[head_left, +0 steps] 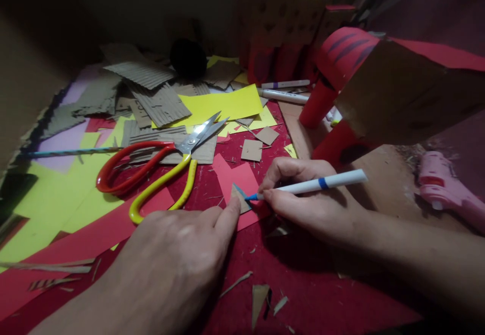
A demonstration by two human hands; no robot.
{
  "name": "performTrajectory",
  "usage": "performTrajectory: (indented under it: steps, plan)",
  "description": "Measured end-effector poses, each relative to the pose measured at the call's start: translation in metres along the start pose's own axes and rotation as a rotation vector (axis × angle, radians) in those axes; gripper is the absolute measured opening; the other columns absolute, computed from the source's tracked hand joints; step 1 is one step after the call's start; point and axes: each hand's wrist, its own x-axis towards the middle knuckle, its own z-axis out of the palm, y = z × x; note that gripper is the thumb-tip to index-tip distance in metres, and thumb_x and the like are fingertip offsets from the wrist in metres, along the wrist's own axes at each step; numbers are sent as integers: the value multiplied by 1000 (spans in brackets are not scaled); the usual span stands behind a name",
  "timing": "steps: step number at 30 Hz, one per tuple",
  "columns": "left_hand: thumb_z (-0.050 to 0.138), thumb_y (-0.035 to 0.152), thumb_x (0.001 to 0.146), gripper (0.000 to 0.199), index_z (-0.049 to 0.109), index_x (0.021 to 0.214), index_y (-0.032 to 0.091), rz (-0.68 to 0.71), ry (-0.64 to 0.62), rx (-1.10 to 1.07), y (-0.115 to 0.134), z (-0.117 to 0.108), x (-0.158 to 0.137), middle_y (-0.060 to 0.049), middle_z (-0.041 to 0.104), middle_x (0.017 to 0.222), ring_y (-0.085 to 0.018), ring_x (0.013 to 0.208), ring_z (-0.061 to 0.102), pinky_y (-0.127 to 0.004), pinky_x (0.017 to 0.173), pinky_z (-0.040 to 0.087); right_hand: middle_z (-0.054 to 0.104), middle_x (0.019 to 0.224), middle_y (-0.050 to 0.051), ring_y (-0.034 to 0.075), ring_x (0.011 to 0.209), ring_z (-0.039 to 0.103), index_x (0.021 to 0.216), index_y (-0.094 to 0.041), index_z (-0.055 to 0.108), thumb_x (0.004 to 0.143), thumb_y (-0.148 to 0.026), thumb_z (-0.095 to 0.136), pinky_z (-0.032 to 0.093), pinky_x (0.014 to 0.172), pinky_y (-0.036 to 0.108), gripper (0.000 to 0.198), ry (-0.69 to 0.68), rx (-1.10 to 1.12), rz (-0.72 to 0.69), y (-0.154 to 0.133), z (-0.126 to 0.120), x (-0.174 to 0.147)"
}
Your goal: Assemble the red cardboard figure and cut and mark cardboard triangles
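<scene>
A small cardboard triangle (241,204) lies on a red paper piece (248,176), with blue ink along its right edge. My left hand (180,246) pins the triangle down with the tip of its index finger, the other fingers curled beneath. In a pinch grip, my right hand (303,198) holds a white felt-tip marker (305,182) with a blue band. The marker's blue tip touches the triangle's inked edge. Just left of the paper lie scissors (187,145) with one red and one yellow handle, blades parted slightly.
Cardboard scraps (147,90) and yellow paper (227,105) spread across the back left. A cardboard figure (401,90) on red paper tubes stands at right, near a pink glue gun (447,188). Two cardboard squares (251,150) and several offcuts lie on the red cloth (303,284).
</scene>
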Motion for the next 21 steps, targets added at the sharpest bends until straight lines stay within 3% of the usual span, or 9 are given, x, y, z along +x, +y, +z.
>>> performTrajectory:
  steps: [6, 12, 16, 21]
  plan:
    - [37, 5, 84, 39, 53, 118, 16, 16, -17, 11, 0, -3, -2, 0, 63, 67, -18, 48, 54, -32, 45, 26, 64, 58, -2, 11, 50, 56, 65, -19, 59, 70, -10, 62, 40, 43, 19, 10, -15, 23, 17, -1, -1, 1]
    - [38, 7, 84, 37, 54, 116, 14, 22, -35, 37, 1, -4, 1, -1, 63, 66, -19, 44, 54, -32, 40, 25, 65, 58, -3, 13, 53, 65, 67, -20, 60, 74, -12, 61, 47, 46, 19, 10, 43, 190, 8, 6, -4, 3]
    - [38, 6, 84, 34, 55, 113, 13, 27, -71, 49, 2, -7, 6, -1, 63, 64, -21, 45, 57, -32, 38, 34, 64, 58, -3, 13, 53, 66, 68, -20, 61, 75, -12, 61, 48, 46, 20, 10, 52, 215, -11, 7, -3, 2]
    - [38, 8, 89, 32, 56, 116, 11, 76, -22, 26, 1, -16, 10, -2, 62, 66, -21, 49, 59, -32, 40, 40, 67, 61, -1, 15, 54, 66, 69, -19, 62, 74, -13, 63, 49, 47, 21, 7, 68, 182, -2, 2, -2, 0]
